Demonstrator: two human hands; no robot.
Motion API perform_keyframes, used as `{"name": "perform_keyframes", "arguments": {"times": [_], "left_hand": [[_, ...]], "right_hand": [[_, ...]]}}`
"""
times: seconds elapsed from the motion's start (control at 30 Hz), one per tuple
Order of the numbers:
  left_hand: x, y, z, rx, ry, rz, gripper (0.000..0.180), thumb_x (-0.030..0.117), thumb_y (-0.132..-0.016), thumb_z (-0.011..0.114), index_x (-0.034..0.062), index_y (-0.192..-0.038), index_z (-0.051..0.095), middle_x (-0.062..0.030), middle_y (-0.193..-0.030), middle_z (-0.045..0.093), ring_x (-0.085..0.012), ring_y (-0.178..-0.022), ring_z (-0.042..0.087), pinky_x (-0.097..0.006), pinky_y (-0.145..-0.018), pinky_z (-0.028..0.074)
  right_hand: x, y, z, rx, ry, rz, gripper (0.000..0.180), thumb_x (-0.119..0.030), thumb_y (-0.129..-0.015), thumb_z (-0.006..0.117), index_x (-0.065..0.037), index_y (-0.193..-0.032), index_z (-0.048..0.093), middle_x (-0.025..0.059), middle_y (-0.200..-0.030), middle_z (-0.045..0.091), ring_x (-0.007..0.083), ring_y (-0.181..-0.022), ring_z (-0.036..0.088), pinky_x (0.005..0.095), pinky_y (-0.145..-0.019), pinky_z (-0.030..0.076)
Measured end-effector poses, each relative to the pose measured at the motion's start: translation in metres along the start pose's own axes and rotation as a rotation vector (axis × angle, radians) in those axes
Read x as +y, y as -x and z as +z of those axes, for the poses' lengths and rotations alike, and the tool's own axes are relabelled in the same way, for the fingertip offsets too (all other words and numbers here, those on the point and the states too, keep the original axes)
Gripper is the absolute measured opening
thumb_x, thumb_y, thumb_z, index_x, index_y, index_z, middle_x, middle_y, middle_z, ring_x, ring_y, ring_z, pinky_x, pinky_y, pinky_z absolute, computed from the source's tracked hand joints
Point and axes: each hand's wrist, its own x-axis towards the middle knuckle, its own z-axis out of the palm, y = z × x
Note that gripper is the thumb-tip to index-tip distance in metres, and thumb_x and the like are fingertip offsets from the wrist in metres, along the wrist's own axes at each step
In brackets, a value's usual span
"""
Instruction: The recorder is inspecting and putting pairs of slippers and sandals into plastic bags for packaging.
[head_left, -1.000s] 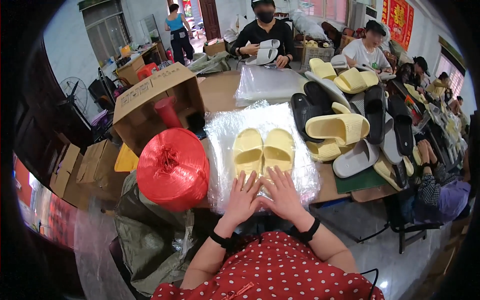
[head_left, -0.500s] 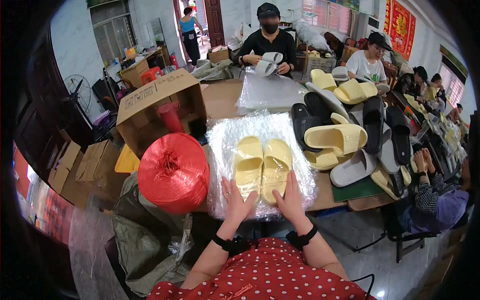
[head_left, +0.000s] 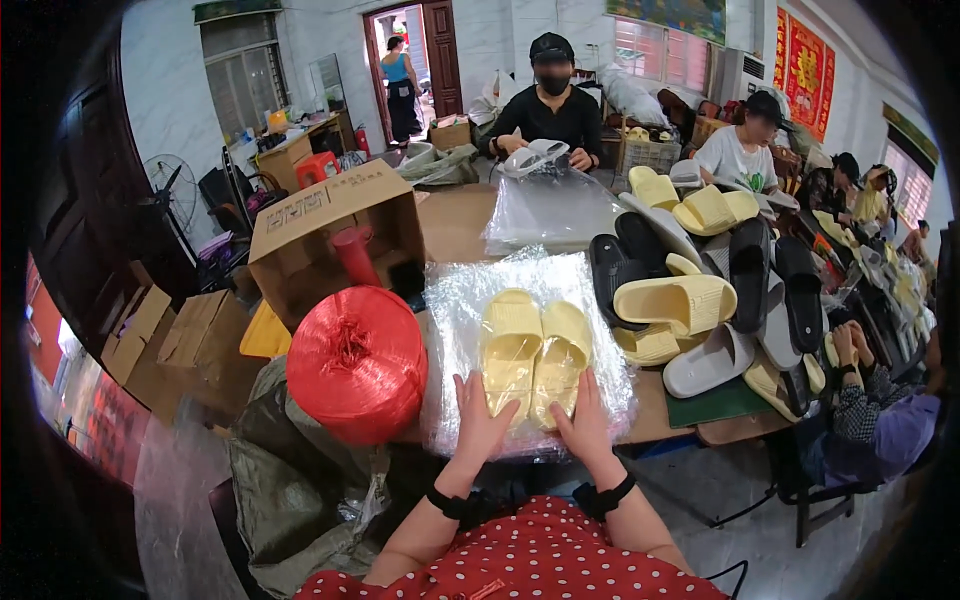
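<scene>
A pair of pale yellow slide slippers [head_left: 537, 350] lies side by side, toes away from me, on a stack of clear plastic bags [head_left: 455, 300]. Shiny film seems to cover the slippers, so they look bagged. My left hand [head_left: 484, 418] rests along the left slipper's heel, fingers stretched forward and thumb pointing inward. Against the right slipper's heel lies my right hand [head_left: 583, 418], also with its fingers extended. Both hands are open and touch the pair from its two sides.
A red twine roll [head_left: 356, 365] and an open cardboard box [head_left: 335, 235] stand left. Yellow, black and grey slippers [head_left: 690, 300] are heaped right. Across the table, a person in black [head_left: 548, 110] handles light slippers by more clear bags [head_left: 550, 208]. Other people work at right.
My view has shifted slightly; my hands stay beside the yellow slippers. The person opposite has lowered the light slippers toward the bags. A person in blue has moved nearer the doorway.
</scene>
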Motion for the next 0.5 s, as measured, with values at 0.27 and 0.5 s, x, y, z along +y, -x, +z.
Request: {"name": "perform_keyframes", "arguments": {"times": [0.27, 0.5], "left_hand": [[0.033, -0.007, -0.008, 0.051, 0.266, -0.162, 0.068, 0.013, -0.081, 0.075, -0.0055, -0.136, 0.041, -0.0212, -0.13, 0.053, -0.0289, -0.119, 0.052, -0.039, -0.099, 0.044], [0.029, -0.001, -0.017, -0.205, 1.015, -0.281, 0.055, -0.002, -0.083, 0.063, -0.0037, -0.135, 0.048, -0.0121, -0.12, 0.062, -0.0184, -0.106, 0.062, -0.03, -0.092, 0.05]], "right_hand": [[0.0, 0.0, 0.0, -0.008, 0.022, 0.024, 0.085, -0.034, -0.091, 0.066, 0.012, -0.147, 0.022, 0.0334, -0.153, 0.023, 0.046, -0.141, 0.027, 0.0477, -0.116, 0.025], [-0.004, 0.001, -0.016, 0.036, -0.003, -0.05, 0.089, -0.036, -0.086, 0.072, 0.01, -0.146, 0.025, 0.032, -0.15, 0.028, 0.0463, -0.139, 0.029, 0.0479, -0.115, 0.026]]}}
